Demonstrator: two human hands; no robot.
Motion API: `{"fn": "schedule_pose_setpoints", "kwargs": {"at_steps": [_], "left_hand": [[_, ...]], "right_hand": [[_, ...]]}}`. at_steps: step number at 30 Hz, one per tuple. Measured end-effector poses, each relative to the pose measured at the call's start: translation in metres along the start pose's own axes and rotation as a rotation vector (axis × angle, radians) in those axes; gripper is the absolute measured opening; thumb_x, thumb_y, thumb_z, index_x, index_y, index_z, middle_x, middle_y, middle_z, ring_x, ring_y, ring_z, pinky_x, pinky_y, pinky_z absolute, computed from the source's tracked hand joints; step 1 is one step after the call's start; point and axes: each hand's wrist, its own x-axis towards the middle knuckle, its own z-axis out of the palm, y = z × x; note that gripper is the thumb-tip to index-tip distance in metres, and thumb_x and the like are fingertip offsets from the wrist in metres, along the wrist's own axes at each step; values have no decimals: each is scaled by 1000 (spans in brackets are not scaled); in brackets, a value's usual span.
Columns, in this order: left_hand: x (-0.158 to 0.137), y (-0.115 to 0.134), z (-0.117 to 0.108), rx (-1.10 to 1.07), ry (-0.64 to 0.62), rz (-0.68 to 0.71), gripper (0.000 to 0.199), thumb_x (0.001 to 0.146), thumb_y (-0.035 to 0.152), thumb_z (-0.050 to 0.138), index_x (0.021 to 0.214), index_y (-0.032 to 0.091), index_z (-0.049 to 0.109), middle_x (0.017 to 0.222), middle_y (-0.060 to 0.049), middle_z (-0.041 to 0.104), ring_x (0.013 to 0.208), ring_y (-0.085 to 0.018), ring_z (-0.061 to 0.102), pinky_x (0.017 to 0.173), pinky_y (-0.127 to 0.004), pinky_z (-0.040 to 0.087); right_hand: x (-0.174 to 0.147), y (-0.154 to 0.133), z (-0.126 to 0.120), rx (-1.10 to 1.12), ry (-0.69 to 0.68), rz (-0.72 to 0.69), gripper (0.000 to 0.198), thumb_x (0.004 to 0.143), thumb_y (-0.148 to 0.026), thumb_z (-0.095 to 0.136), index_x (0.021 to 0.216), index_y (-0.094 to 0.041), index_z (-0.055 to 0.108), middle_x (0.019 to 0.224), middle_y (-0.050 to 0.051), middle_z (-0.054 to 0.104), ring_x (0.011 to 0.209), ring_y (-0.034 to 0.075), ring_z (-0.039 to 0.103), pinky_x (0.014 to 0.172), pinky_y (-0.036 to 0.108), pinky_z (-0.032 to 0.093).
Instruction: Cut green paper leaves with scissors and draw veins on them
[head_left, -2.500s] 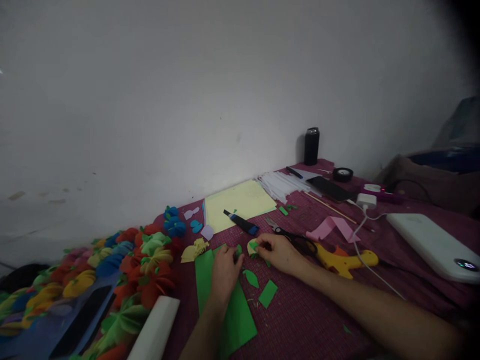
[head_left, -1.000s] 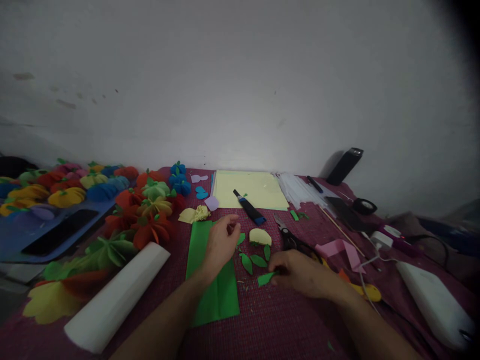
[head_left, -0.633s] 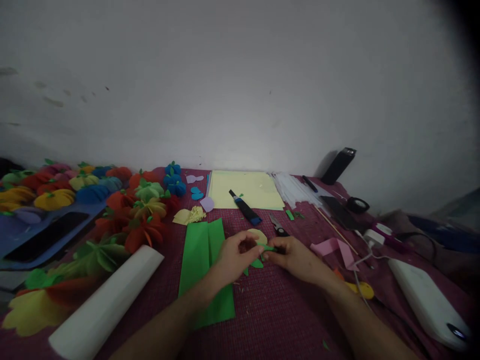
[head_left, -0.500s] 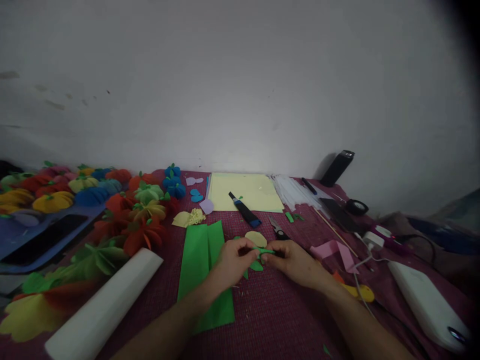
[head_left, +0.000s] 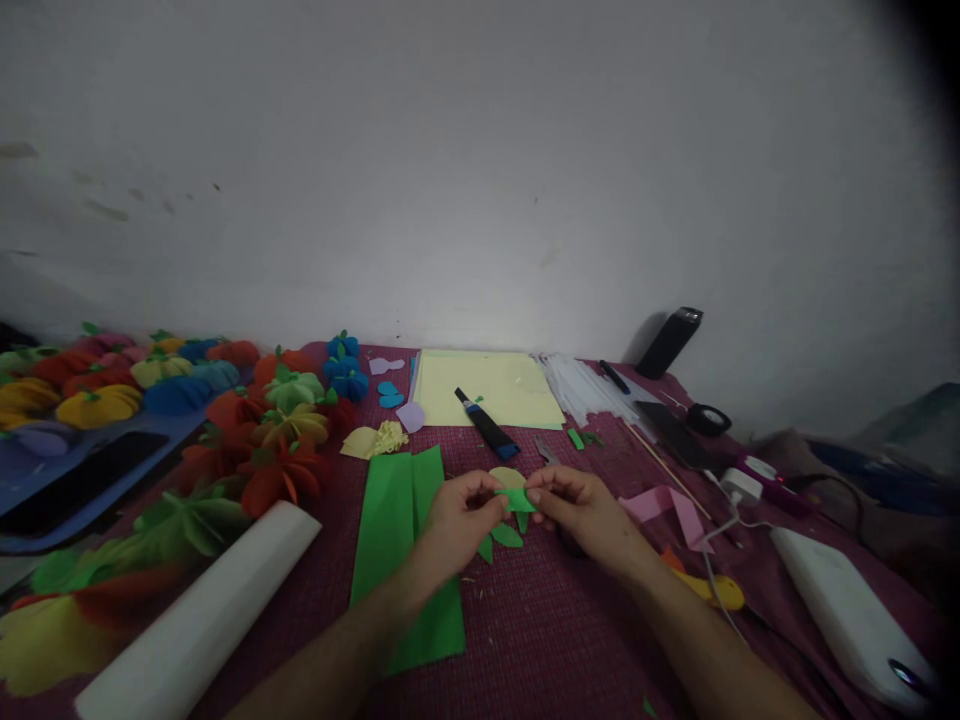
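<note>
Between my hands is a small piece of green paper (head_left: 516, 499), pinched at both ends. My left hand (head_left: 461, 522) grips its left end with thumb and fingers. The right end is pinched by my right hand (head_left: 581, 508). Just below lie green paper leaves (head_left: 507, 537), and a pale yellow paper circle (head_left: 505, 478) shows behind the held piece. Left of my left hand a folded green paper sheet (head_left: 386, 530) lies partly under my forearm. Scissors (head_left: 546, 452) are partly hidden behind my right hand.
Colourful paper pumpkins (head_left: 285, 475) crowd the left side beside a white paper roll (head_left: 210, 610). A black-and-blue cutter (head_left: 487, 424) rests on pale yellow sheets (head_left: 442, 390). At right are a pink ribbon strip (head_left: 667, 505), a white power bank (head_left: 840, 600) and cables.
The green paper piece has turned, so its flat face now shows between my fingers. My right hand has shifted slightly and now covers more of the scissors.
</note>
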Motion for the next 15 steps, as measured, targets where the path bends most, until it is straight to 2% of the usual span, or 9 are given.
{"fn": "schedule_pose_setpoints", "kwargs": {"at_steps": [3,7,15], "left_hand": [[-1,-1,0,-17,6,34,7,74,25,60,70,19,60,62,0,60,58,-14,56,55,-24,42],[-2,0,0,-15,-14,33,11,74,28,64,72,17,59,64,-1,60,60,-14,56,57,-24,42],[-5,5,0,-133,15,-32,11,73,26,65,78,17,65,63,1,59,52,-10,48,48,-22,37]], "right_hand": [[0,-1,2,15,-27,17,24,72,-38,70,84,-18,62,63,-3,63,55,11,55,54,23,42],[-2,-3,3,54,-25,-6,21,74,-37,69,78,-18,63,64,-1,65,56,11,58,55,23,44],[-2,1,1,174,38,-69,18,73,-35,71,82,-20,73,62,0,67,54,11,59,51,22,45]]}}
